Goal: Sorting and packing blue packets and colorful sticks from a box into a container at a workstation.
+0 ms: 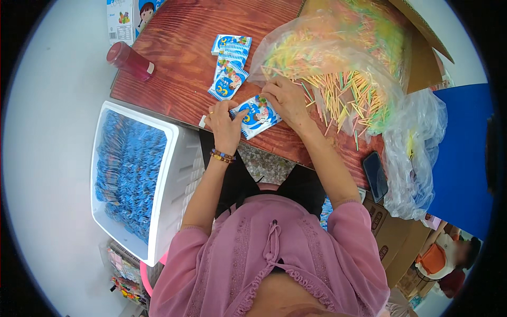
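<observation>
Near the table's front edge lies a blue and white printed sachet (pixel 260 119), held between my two hands. My left hand (pixel 226 126), with a ring and a beaded bracelet on its arm, pinches the left end. At the upper right end, the fingers of my right hand (pixel 285 99) are closed on the sachet's edge. Just beyond, a row of overlapping sachets (pixel 228 82) of the same kind lies on the wooden table. Right of my right hand, thin pastel sticks (pixel 338 98) spill out of a large clear plastic bag (pixel 322 53).
A white bin (pixel 170 158) packed with blue sachets stands at the left. On the table are a pink-red bottle (pixel 127 59) and, at the right edge, a black phone (pixel 375 176). A cardboard box (pixel 425 31) and a blue panel (pixel 465 153) stand at the right.
</observation>
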`<control>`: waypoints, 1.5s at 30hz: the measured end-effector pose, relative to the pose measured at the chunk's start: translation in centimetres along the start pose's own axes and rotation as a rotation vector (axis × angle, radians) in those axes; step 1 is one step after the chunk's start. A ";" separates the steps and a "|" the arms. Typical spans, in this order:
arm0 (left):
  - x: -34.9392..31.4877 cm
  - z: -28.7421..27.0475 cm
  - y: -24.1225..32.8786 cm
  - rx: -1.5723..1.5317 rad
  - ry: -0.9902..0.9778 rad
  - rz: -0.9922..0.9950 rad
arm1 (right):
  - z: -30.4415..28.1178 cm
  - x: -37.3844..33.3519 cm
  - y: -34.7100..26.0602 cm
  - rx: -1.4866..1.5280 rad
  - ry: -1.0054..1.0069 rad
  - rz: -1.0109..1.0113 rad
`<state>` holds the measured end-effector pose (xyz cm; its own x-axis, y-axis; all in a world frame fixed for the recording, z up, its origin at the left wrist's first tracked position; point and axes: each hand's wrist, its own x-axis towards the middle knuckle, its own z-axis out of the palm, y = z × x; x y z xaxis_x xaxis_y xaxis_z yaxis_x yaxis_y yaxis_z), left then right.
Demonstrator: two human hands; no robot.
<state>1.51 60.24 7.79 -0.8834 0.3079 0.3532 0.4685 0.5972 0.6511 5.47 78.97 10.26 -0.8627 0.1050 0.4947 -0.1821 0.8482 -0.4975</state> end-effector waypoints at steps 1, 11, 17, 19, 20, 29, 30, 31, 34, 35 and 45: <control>0.0 0.2 0.0 0.000 -0.001 -0.001 | -0.1 0.2 0.1 0.004 0.053 -0.055; 0.4 -0.5 -0.6 -0.199 0.044 0.152 | -0.5 0.2 -0.1 0.716 -0.151 0.542; 0.7 -1.1 2.9 -0.879 -0.067 -0.314 | -1.9 -0.2 -0.2 0.944 -0.147 0.539; 0.8 -1.0 3.7 -1.108 -0.118 -0.394 | -2.0 -1.0 0.0 0.954 -0.127 0.535; 0.8 -1.0 3.7 -1.136 -0.169 -0.402 | -2.1 -1.3 -0.2 0.967 -0.117 0.528; -0.3 0.7 5.7 -1.249 -0.234 -0.495 | -3.8 -4.4 -0.1 0.971 -0.028 0.577; -0.4 0.9 5.9 -1.277 -0.235 -0.506 | -3.9 -4.6 -0.1 0.973 -0.020 0.579; -0.5 1.1 6.1 -1.306 -0.235 -0.516 | -4.1 -4.9 -0.2 0.960 0.013 0.588; -0.7 1.5 6.2 -1.312 -0.264 -0.555 | -5.1 -5.2 -1.1 0.950 0.081 0.602; -0.7 1.6 6.3 -1.310 -0.271 -0.553 | -5.4 -5.2 -1.3 0.953 0.106 0.604; -0.7 1.7 7.2 -1.429 -0.353 -0.674 | -9.5 -7.1 -0.8 1.089 0.109 0.378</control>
<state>5.51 65.59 11.03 -0.7853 0.5555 -0.2733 -0.5370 -0.3915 0.7473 16.23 82.44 13.91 -0.9132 0.3458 0.2155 -0.2767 -0.1381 -0.9510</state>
